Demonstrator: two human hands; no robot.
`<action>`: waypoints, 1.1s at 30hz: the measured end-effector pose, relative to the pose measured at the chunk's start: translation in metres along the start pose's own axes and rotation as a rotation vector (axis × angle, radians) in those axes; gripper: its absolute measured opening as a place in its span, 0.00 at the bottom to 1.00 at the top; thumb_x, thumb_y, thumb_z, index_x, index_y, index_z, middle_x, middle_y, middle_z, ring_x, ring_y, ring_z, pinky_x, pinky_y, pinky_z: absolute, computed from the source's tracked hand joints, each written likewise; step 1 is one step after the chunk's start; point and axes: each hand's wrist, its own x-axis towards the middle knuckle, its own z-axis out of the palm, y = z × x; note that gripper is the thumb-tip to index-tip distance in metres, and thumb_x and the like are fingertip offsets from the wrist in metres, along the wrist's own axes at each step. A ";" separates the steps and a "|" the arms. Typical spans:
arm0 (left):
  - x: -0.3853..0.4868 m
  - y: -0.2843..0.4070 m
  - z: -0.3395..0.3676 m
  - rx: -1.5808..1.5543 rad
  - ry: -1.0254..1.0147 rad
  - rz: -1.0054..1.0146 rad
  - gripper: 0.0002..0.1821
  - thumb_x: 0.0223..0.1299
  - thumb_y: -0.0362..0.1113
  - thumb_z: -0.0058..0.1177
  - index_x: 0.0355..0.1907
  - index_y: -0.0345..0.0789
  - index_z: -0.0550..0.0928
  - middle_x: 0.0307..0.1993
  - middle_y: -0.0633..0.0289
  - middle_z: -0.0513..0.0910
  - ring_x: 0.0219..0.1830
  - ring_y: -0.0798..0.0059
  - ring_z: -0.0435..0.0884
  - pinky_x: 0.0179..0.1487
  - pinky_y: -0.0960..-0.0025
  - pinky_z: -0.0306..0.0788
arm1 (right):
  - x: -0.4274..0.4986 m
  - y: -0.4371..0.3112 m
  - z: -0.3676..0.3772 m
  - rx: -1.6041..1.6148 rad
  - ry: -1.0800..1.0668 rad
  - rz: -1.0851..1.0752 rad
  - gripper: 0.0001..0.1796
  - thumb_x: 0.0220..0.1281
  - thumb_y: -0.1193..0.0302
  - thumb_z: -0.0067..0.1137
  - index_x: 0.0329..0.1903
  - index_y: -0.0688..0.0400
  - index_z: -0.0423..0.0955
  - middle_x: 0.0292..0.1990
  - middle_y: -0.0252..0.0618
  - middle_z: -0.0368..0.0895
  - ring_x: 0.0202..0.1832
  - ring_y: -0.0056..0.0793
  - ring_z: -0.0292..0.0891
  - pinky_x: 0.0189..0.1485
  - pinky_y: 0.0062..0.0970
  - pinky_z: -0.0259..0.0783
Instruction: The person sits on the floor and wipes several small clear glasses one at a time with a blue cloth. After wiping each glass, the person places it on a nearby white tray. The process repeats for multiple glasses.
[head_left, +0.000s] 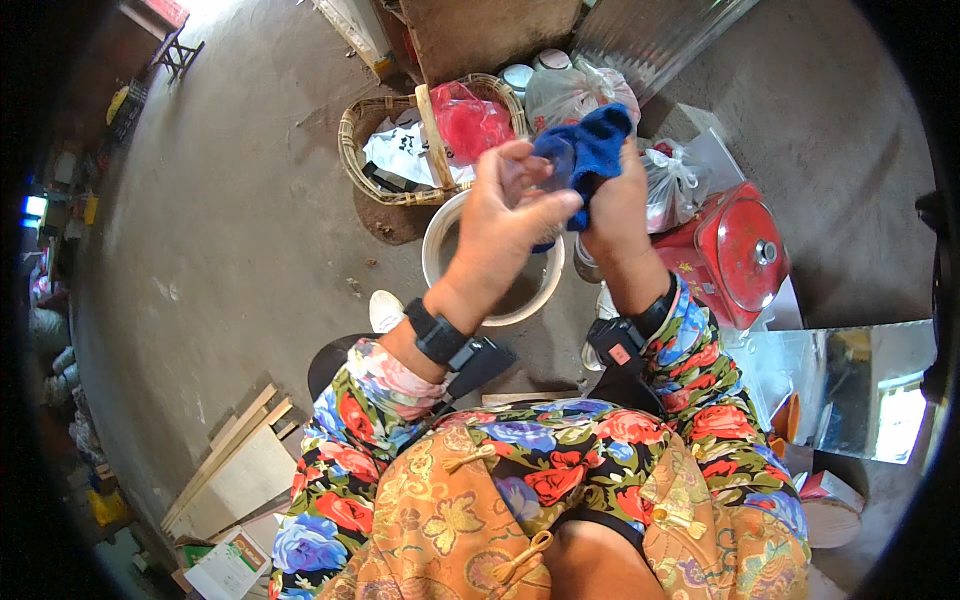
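A blue cloth (600, 142) is bunched up in my right hand (619, 210), which grips it from below on the right. My left hand (506, 217) is beside the cloth on the left, thumb stretched towards it and fingers curled. Motion blur and a see-through smear between this hand and the cloth hide whether it holds anything. Below both hands stands a round, pale bucket (429, 259) with murky liquid inside. A small dark blue patch (544, 246) shows under my left thumb near the bucket's far right rim; whether it belongs to the cloth is unclear.
Behind the bucket sits a wicker basket (349, 146) holding red and white plastic bags. Lidded jars (516, 78) and a tied plastic bag (555, 97) stand beside it. A red lidded container (739, 251) is at right, near a mirror-like sheet (862, 390). Wooden boards (232, 465) lie at lower left.
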 end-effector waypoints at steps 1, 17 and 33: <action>0.005 0.006 -0.004 -0.069 0.007 -0.027 0.34 0.54 0.34 0.69 0.61 0.32 0.68 0.50 0.56 0.78 0.54 0.67 0.80 0.62 0.64 0.72 | 0.004 -0.008 -0.002 -0.026 -0.059 -0.062 0.19 0.81 0.58 0.36 0.53 0.54 0.75 0.43 0.39 0.85 0.43 0.33 0.83 0.50 0.36 0.79; 0.014 0.026 -0.027 -0.205 -0.599 -0.406 0.36 0.38 0.34 0.68 0.56 0.32 0.73 0.46 0.56 0.79 0.46 0.67 0.81 0.53 0.68 0.72 | 0.018 -0.087 0.018 -0.069 -0.360 -0.330 0.14 0.72 0.58 0.56 0.48 0.55 0.76 0.45 0.38 0.82 0.48 0.34 0.79 0.59 0.36 0.73; 0.023 0.058 -0.044 -0.036 -0.528 -0.292 0.38 0.38 0.31 0.66 0.59 0.33 0.72 0.51 0.59 0.75 0.52 0.67 0.78 0.59 0.66 0.73 | 0.017 -0.069 -0.001 -0.658 -0.740 0.364 0.34 0.53 0.68 0.69 0.65 0.54 0.72 0.53 0.37 0.80 0.55 0.27 0.76 0.62 0.28 0.69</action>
